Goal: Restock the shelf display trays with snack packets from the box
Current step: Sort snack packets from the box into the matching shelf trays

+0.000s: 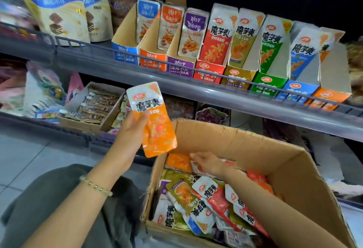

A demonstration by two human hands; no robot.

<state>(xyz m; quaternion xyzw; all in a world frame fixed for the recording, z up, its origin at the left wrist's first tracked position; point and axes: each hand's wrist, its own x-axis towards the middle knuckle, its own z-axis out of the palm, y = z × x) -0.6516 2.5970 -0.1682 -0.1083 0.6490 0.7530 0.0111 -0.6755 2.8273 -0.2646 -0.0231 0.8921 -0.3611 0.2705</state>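
Orange is the flavour being sorted. The left hand (133, 131) holds one orange packet (155, 130) upright above the near left corner of the box (284, 161), with the thumb across its face and the fingers curled behind. The right hand (208, 162) is down at the far end of the box, its fingertips on the edge of a second orange packet (179, 162) that lies flat among mixed flavours. That spot is small and a little blurred, so I cannot tell whether the fingers have closed on the packet or only touch it.

To do this step well, pinch the second packet by its sealed top edge and lift it straight out, so the red and green packets lying loose nearby are not dragged along. Stack it face-forward against the one in the left hand, printed top up, so both go in together.

The matching orange tray (332, 95) sits at the far right of the shelf (137, 65), just beside the blue tray (298, 90). Slide the packets in behind those already standing there, with their labels facing out like the rest.
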